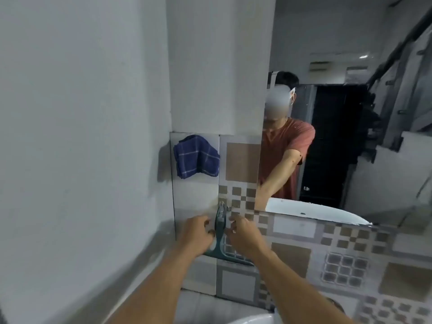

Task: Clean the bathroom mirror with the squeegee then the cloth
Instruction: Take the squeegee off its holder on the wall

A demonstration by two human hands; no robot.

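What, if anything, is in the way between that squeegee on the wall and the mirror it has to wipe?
Nothing visible. The squeegee hangs on a hook on the tiled wall with both hands, left hand and right hand, at its handle. The mirror lies up and to the right, with only flat tiles between.

Blue cloth (196, 156) with white checks; dark green squeegee (221, 237); tiles (243, 181) grey with brown checks; grey wall (81, 113); white sink (252, 319).

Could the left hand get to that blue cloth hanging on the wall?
Probably yes. The blue cloth hangs on bare tile above the left hand, with nothing between them, though that hand is at the squeegee now.
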